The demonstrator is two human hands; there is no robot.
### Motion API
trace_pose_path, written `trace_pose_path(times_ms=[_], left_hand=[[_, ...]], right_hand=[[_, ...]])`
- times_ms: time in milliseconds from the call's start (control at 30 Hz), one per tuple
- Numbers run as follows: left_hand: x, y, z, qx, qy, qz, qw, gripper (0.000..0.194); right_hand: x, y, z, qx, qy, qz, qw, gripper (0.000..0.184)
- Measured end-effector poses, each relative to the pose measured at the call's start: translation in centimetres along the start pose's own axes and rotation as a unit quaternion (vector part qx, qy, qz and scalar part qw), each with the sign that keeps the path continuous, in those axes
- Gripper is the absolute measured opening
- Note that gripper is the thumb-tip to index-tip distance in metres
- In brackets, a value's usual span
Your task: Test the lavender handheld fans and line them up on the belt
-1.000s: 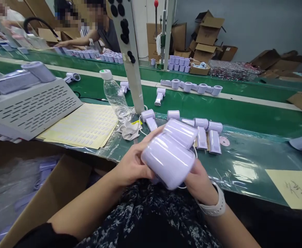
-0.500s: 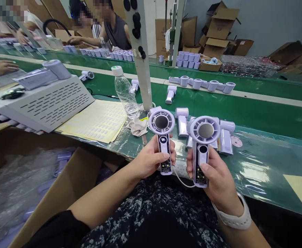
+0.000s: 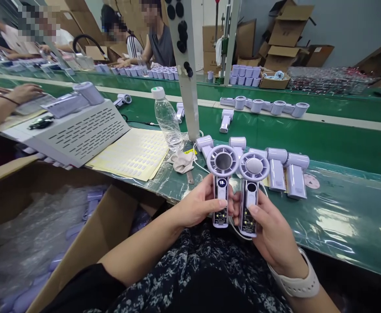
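Note:
My left hand (image 3: 198, 204) is closed around the handle of a lavender handheld fan (image 3: 221, 193), its thumb lying over the front near the button. A small round display on that fan is lit with digits. In my right hand (image 3: 272, 224) I grip a second handheld fan (image 3: 252, 200), its thumb on the front panel and its round display dark. Both fans stand upright side by side, round heads facing me and nearly touching. Circuit parts show in the lower handles. A white cable (image 3: 239, 232) hangs behind them.
Several lavender fans (image 3: 277, 169) lie on the bench behind. Left are a water bottle (image 3: 167, 119), a crumpled glove (image 3: 181, 161), sticker sheets (image 3: 135, 152), a slotted metal box (image 3: 86, 126) and a carton (image 3: 105, 226). Co-workers (image 3: 159, 43) sit across the green conveyor (image 3: 340, 143).
The two fans have come closer together, the left one moving right toward the other. My head view has shifted slightly, and more of the fans lying behind shows.

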State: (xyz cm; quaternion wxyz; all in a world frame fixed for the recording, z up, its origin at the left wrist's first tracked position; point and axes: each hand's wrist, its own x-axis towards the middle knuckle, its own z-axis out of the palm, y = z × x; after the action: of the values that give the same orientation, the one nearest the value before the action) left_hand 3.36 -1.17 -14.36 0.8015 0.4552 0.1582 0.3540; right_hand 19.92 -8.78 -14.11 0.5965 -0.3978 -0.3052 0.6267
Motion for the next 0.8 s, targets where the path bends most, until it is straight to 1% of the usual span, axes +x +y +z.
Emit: trace_pose_path(times_ms=[67, 133, 233, 300, 367, 467, 600, 633, 767, 800], left_hand=[[0.0, 0.0, 0.0, -0.003, 0.002, -0.007, 1.0, 0.037], [-0.1, 0.0, 0.0, -0.005, 0.01, -0.008, 1.0, 0.037], [-0.5, 0.2, 0.3, -0.017, 0.001, -0.006, 1.0, 0.042], [-0.6, 0.2, 0.5, -0.027, -0.018, -0.009, 0.999, 0.047], [-0.4, 0.0, 0.5, -0.017, -0.016, -0.009, 1.0, 0.048], [0.2, -0.6, 0.2, 0.0, 0.025, -0.014, 1.0, 0.043], [0.7, -1.3, -0.5, -0.01, 0.086, -0.007, 0.996, 0.042], [0.7, -1.3, -0.6, -0.011, 0.085, -0.005, 0.996, 0.042], [0.2, -1.1, -0.6, 0.017, 0.019, 0.003, 1.0, 0.04], [0.2, -1.0, -0.6, 0.031, 0.016, 0.004, 0.999, 0.04]], right_hand=[[0.0, 0.2, -0.2, 0.009, 0.018, -0.002, 1.0, 0.034], [-0.1, 0.3, -0.6, 0.014, 0.024, -0.007, 1.0, 0.03], [-0.4, 0.3, -1.0, 0.006, 0.001, -0.015, 1.0, 0.025], [-0.5, 0.1, -1.2, 0.0, -0.01, -0.019, 1.0, 0.027], [-0.6, -0.1, -1.2, -0.004, -0.009, -0.028, 1.0, 0.03], [-0.4, -0.2, -1.1, -0.012, 0.007, -0.035, 0.999, 0.029], [-0.1, 0.3, -1.4, -0.018, 0.038, -0.027, 0.999, 0.025], [-0.1, 0.4, -1.4, -0.018, 0.04, -0.027, 0.999, 0.024], [-0.5, 0.5, -1.4, -0.028, 0.011, -0.033, 0.999, 0.024], [-0.5, 0.4, -1.3, -0.033, 0.007, -0.036, 0.999, 0.024]])
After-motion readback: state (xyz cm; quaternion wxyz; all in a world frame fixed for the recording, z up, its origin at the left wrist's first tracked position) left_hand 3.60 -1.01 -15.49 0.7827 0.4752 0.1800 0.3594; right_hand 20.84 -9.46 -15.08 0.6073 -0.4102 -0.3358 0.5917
